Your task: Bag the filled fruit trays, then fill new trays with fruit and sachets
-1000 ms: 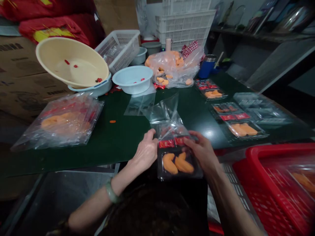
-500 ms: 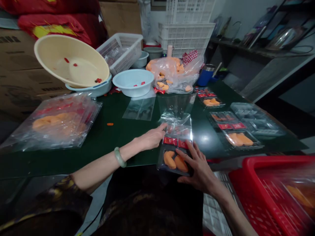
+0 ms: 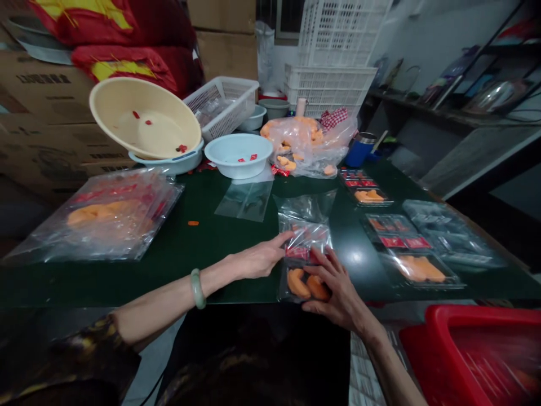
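In front of me a clear plastic tray [image 3: 308,269] lies at the table's near edge, holding orange curved pieces and red packets. Its far part is inside a clear plastic bag [image 3: 306,212], whose film reaches away over the table. My left hand [image 3: 262,258] is closed at the bag's left edge, index finger stretched along it, the other fingers curled. From the right, my right hand [image 3: 336,287] grips the tray, fingers spread over its top and right side, thumb by the near edge. A flat empty clear bag [image 3: 245,197] lies further off.
Filled bags [image 3: 114,220] are piled at the left. Filled trays [image 3: 416,268] and stacked clear trays [image 3: 454,234] lie at the right. Behind stand a light blue basin [image 3: 239,148], a tilted cream basin [image 3: 164,129] and a bag of orange pieces [image 3: 310,138]. A red basket [image 3: 439,332] stands below right.
The bag film now covers more of the tray, down to the red packets. My left hand has slid nearer along the bag's edge. The camera view has tilted up slightly.
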Demonstrator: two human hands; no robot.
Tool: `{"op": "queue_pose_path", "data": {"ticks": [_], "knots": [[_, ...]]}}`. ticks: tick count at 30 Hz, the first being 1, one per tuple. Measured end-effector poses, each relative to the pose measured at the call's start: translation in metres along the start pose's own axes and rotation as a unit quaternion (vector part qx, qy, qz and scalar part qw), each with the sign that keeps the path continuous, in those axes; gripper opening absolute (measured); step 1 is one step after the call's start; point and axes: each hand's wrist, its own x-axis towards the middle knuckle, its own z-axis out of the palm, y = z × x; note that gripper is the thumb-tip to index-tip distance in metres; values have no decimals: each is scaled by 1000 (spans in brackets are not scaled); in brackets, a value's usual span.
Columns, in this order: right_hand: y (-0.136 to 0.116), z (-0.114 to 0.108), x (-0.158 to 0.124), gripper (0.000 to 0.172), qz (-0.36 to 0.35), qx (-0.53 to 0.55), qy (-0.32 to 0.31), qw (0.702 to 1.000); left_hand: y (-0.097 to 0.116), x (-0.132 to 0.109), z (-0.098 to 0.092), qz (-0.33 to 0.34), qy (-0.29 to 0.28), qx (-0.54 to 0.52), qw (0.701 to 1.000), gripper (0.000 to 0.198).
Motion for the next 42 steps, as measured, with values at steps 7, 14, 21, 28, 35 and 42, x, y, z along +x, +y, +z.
{"op": "queue_pose_path", "data": {"ticks": [7,14,21,28,35,42], "knots": [[-28,29,3,31,4,-68,182,981,53,-18,16,-182,40,109,976,31],[-56,50,25,16,59,-177,259,948,76,-55,45,-137,171,158,963,28],[-120,85,44,15,-78,-114,149,979,75,-127,32,-159,267,184,933,14],[-183,100,132,19,-98,-42,-39,994,47,-187,10,-370,256,350,822,17],[-113,36,148,24,-2,76,0,997,22,-113,-42,-306,214,248,894,22],[56,-101,80,28,403,-265,30,875,18,34,-23,-92,56,153,982,27]]}}
